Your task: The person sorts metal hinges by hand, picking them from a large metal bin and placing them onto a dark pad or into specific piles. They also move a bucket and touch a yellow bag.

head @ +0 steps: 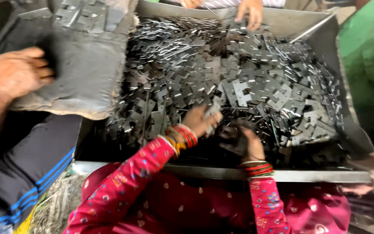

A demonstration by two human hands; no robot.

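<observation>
A big metal tray (221, 172) holds a heap of small flat grey metal stampings (260, 86) with notched, cross-like shapes. My left hand (198, 121), in a red patterned sleeve with bangles, reaches into the near side of the heap and grips a pale metal stamping (213, 109). Close beside it, my right hand (245, 145) also wears red bangles. It lies low in the heap with its fingers curled around dark stampings; blur hides the exact grip.
At the left a co-worker's bare hand (16, 73) tilts a grey slab (87, 65) carrying more stampings over the tray's corner. Another person's hand (249, 13) touches the heap at the far rim. A third hand (371, 173) rests at the tray's near right corner. A green surface (369, 52) stands at the right.
</observation>
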